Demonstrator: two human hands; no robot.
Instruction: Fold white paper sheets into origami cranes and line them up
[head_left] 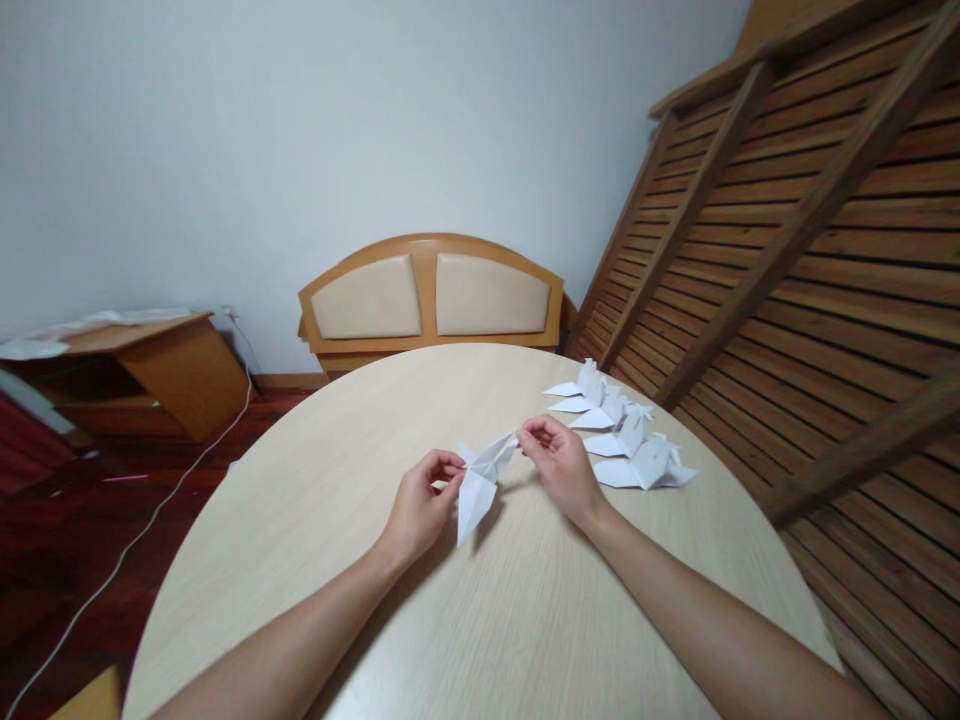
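Between my two hands a white folded paper crane [477,494] is held just above the round table [352,420]. My left hand [426,500] pinches its left end between thumb and fingers. On the other side, my right hand [559,462] grips a thin pointed end of the same crane with its fingertips. One wing hangs down toward me, and a shadow falls on the tabletop beneath. Several more white paper cranes [630,440] stand in a row close together on the table, just beyond and to the right of my right hand.
A wooden headboard with two cream panels [367,300] is behind the table against the wall. Large slatted wooden frames [810,250] lean along the right side. A low wooden desk [165,375] stands at left, with a white cable [180,485] across the dark floor.
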